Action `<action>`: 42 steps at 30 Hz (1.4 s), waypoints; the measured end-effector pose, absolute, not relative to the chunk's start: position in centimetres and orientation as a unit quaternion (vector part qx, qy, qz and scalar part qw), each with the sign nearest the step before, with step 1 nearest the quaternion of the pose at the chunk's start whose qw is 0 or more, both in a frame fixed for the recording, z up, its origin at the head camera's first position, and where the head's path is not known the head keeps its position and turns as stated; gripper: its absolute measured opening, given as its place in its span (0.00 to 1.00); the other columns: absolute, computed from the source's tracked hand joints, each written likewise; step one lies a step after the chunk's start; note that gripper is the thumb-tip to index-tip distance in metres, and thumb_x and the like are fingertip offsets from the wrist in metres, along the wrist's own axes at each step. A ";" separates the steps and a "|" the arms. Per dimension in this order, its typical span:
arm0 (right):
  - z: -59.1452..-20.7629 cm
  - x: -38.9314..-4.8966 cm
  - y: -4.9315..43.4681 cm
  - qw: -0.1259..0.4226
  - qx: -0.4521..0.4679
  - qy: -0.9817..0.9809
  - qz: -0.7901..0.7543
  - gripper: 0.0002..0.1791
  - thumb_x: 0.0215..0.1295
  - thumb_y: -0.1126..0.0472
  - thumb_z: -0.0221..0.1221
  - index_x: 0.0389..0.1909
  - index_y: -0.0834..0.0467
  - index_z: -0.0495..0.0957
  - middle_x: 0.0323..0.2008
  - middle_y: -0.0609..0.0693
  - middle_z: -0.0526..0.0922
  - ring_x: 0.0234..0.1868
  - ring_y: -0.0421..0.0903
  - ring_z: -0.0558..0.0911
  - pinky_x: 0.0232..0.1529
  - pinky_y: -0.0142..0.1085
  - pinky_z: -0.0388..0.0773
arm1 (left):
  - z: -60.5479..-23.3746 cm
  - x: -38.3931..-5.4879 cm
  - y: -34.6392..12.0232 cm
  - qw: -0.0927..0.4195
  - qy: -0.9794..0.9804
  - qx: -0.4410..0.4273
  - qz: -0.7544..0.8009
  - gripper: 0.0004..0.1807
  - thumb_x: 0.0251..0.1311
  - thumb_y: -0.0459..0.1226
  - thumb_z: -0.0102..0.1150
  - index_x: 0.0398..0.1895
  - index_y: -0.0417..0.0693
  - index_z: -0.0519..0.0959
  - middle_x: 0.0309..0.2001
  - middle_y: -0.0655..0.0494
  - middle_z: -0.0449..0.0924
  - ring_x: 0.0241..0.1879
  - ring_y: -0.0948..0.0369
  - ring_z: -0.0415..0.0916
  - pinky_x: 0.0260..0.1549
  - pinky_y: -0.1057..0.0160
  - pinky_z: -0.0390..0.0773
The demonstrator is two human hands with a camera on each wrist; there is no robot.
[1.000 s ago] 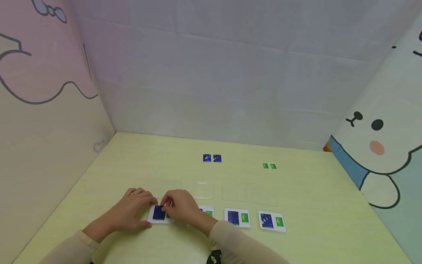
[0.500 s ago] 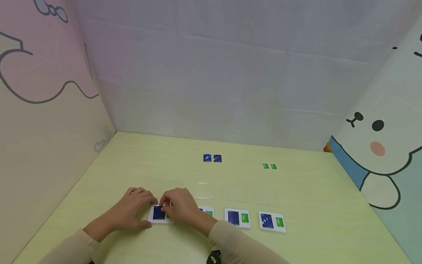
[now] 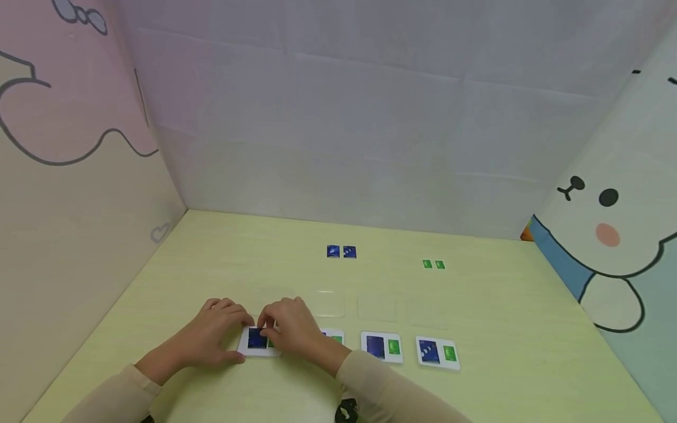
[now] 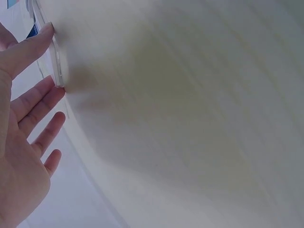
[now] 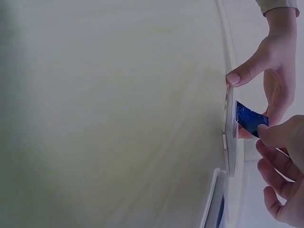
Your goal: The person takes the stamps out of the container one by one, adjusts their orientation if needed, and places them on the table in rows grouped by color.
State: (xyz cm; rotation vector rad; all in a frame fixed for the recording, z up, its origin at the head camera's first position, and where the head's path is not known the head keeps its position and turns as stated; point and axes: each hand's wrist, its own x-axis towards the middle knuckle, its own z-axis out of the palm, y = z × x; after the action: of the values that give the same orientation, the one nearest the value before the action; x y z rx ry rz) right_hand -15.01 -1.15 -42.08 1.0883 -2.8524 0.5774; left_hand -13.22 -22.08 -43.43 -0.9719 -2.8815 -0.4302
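In the head view my left hand [image 3: 211,332] grips a flat white case [image 3: 264,353] by its left end, thumb at the near edge and fingertips at the far edge. My right hand [image 3: 293,329] pinches the top right corner of a dark blue square card [image 3: 256,339] over that case. The right wrist view has the blue card [image 5: 250,118] bent and tilted, one edge at the face of the white case [image 5: 230,142] and a corner under the right thumb. A green patch on the case is mostly hidden by the right hand.
Two more white cases [image 3: 382,347] with blue and green squares lie to the right; another is partly behind my right hand. Several clear flat pieces [image 3: 376,308] lie in a row beyond. Farther back are two blue cards [image 3: 333,251] and two green cards [image 3: 427,264].
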 end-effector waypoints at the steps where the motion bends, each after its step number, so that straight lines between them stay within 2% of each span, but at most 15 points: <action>1: -42.0 -15.0 -1.1 0.022 0.355 -0.917 0.178 0.03 0.61 0.55 0.64 0.35 0.46 0.84 0.27 0.36 0.83 0.27 0.31 0.69 0.31 0.21 0.54 | -43.4 -13.2 -22.1 0.036 -0.938 -0.316 -0.140 0.25 0.36 0.51 0.76 0.41 0.58 0.78 0.40 0.69 0.78 0.45 0.63 0.70 0.50 0.48 0.63; 15: -41.9 -14.8 -1.1 0.076 0.389 -0.911 0.116 0.03 0.60 0.53 0.65 0.35 0.43 0.83 0.30 0.34 0.84 0.29 0.33 0.70 0.34 0.22 0.54 | -43.5 -13.2 -22.1 0.033 -0.937 -0.317 -0.144 0.26 0.37 0.52 0.75 0.42 0.58 0.78 0.41 0.70 0.78 0.45 0.63 0.70 0.50 0.47 0.63; 23: -41.9 -14.8 -1.1 0.089 0.392 -0.908 0.117 0.02 0.59 0.52 0.65 0.33 0.43 0.83 0.26 0.33 0.82 0.28 0.32 0.69 0.33 0.22 0.53 | -43.5 -13.2 -22.2 0.030 -0.937 -0.314 -0.147 0.26 0.37 0.52 0.75 0.42 0.59 0.78 0.41 0.70 0.78 0.46 0.63 0.70 0.51 0.46 0.63; 42: -41.9 -14.7 -1.1 0.136 0.401 -0.897 0.126 0.02 0.58 0.54 0.65 0.29 0.43 0.81 0.26 0.34 0.82 0.28 0.32 0.69 0.33 0.22 0.53 | -43.4 -13.1 -22.1 0.030 -0.940 -0.308 -0.142 0.26 0.36 0.52 0.76 0.42 0.60 0.78 0.42 0.70 0.79 0.46 0.62 0.70 0.50 0.47 0.63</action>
State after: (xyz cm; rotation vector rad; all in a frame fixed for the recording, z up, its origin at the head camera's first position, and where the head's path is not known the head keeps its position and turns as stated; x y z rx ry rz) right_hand -14.74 -1.10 -41.91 1.1601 -2.5991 0.3655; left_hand -13.09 -22.12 -43.38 -0.9481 -2.8986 -0.4374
